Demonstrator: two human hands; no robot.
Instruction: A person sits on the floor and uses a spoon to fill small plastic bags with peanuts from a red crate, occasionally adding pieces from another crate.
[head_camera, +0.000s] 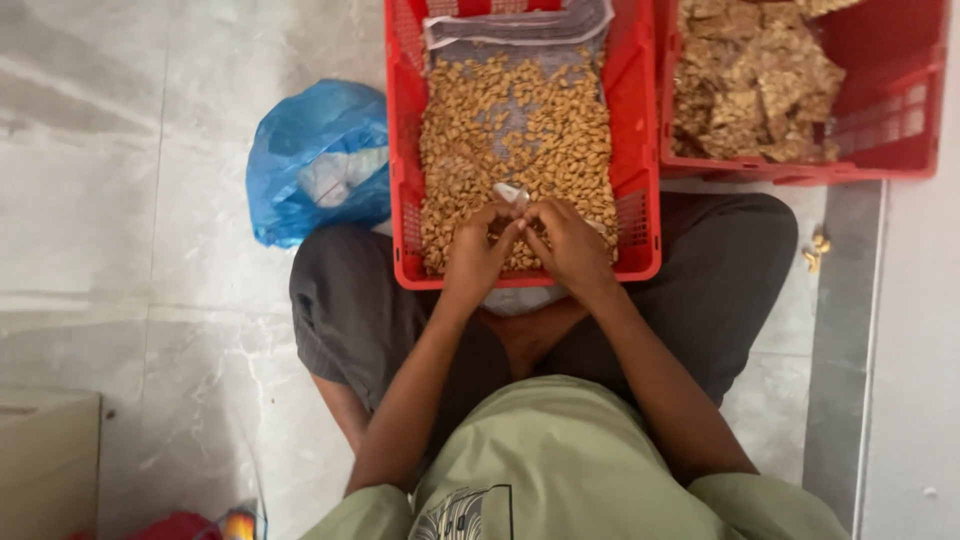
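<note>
I sit cross-legged on the floor with a red plastic crate against my knees. It holds a heap of small tan snack pieces on a clear plastic liner. My left hand and my right hand meet over the near end of the crate. Together they pinch a small clear plastic packet between the fingertips, just above the pieces.
A second red crate at the upper right holds flat brown brittle pieces. A blue plastic bag lies on the tiled floor left of the first crate. A few crumbs lie by my right knee. A pale box corner is at the lower left.
</note>
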